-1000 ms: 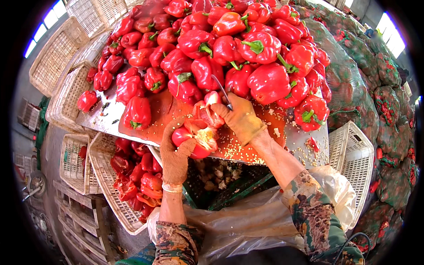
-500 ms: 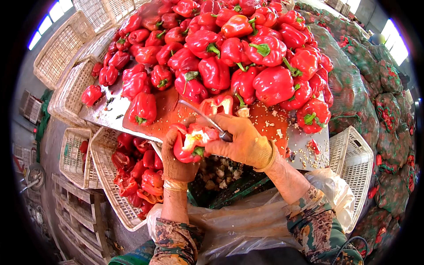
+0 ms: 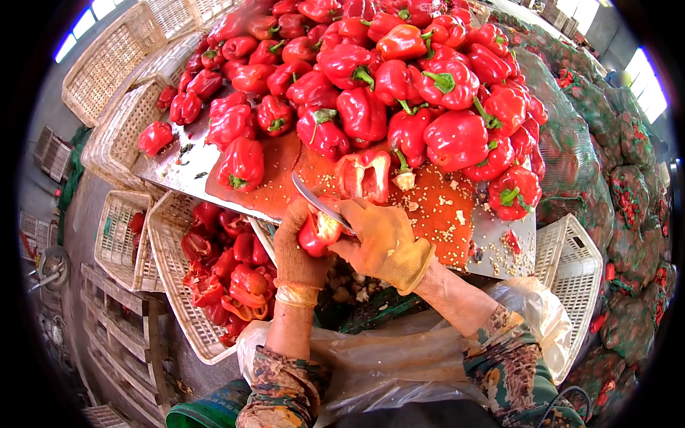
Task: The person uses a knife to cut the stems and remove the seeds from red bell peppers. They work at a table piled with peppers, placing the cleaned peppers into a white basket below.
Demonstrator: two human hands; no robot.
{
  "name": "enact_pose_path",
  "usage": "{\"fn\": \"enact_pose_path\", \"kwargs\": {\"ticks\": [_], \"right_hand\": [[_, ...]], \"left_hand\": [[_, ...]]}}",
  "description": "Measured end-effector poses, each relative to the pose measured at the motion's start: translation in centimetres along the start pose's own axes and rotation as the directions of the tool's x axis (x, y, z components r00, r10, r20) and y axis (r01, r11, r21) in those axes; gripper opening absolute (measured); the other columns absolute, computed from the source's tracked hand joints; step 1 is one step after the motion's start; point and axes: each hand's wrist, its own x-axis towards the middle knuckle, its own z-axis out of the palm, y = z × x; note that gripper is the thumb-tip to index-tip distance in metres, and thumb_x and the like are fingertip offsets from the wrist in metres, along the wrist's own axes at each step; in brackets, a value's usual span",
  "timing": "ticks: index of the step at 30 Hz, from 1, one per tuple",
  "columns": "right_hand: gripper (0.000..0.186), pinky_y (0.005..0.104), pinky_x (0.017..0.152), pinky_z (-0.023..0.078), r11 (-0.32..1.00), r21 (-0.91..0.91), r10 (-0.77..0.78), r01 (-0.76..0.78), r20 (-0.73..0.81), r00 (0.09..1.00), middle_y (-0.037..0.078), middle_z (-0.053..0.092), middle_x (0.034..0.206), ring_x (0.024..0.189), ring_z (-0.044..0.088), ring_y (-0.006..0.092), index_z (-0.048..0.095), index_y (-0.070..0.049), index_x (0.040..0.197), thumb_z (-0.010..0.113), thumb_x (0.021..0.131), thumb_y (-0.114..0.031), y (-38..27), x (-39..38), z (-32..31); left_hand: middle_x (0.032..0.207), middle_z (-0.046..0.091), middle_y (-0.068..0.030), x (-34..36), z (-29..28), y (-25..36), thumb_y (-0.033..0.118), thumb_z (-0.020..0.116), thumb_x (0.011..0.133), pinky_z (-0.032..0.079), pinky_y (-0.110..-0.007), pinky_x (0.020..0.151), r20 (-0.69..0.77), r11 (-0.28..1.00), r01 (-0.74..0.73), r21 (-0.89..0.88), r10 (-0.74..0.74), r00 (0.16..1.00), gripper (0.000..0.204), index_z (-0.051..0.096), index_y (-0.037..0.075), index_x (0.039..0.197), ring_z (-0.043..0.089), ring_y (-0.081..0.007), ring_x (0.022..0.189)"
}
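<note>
Both my hands wear orange work gloves. My left hand (image 3: 297,251) is closed round a cut red bell pepper (image 3: 312,237), its pale inside partly showing. My right hand (image 3: 389,242) grips a knife (image 3: 314,197); the handle is mostly hidden in the glove. Its curved blade points up and left, over the cut pepper and past my left fingertips. The right fingers touch or nearly touch the pepper. Just beyond lies a hollow pepper half (image 3: 364,176) on the orange cutting board (image 3: 446,221), cut side up. Whole red peppers (image 3: 362,114) are heaped behind it.
Scattered seeds and scraps cover the board's right side and the metal tabletop (image 3: 510,250). A white crate (image 3: 175,303) of cut peppers stands below left; another crate (image 3: 574,267) stands right. Cores lie in a dark container (image 3: 353,289) beneath my hands. Net sacks (image 3: 628,235) are stacked right.
The cut pepper has turned in my left hand; its green stem end, visible before, is now out of sight. Both hands are still close together, and the view has shifted slightly.
</note>
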Motion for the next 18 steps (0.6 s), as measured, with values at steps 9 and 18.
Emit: {"fn": "enact_pose_path", "kwargs": {"ticks": [9, 18], "right_hand": [[0.033, 0.0489, 0.065, 0.054, 0.999, -0.01, 0.047, -0.049, -0.194, 0.98, 0.019, 0.066, 0.085, 0.078, 0.067, 0.0425, 0.06, -0.002, 0.11, 0.073, 0.081, -0.011, 0.1, -0.4, 2.9], [0.033, 0.0259, 0.065, 0.05, 0.753, 0.602, 0.416, -0.265, -0.124, 0.901, 0.001, 0.063, 0.079, 0.072, 0.057, 0.0076, 0.065, 0.001, 0.117, 0.076, 0.088, -0.01, -0.1, 0.2, 2.9]], "left_hand": [[0.106, 0.058, -0.0071, -1.4, 3.5, 0.4, 0.016, 0.061, 0.099, 0.055, -0.031, 0.079, -0.356, 0.966, -0.082, 0.246, 0.169, 0.919, 0.026, 0.056, 0.0, 0.119, 0.062, -0.0146, 0.092], [0.111, 0.06, -0.009, -0.2, 0.6, 0.6, 0.024, 0.062, 0.099, 0.057, -0.031, 0.08, -0.241, 0.991, -0.108, 0.075, 0.123, 0.963, 0.035, 0.056, -0.001, 0.123, 0.063, -0.018, 0.096]]}}
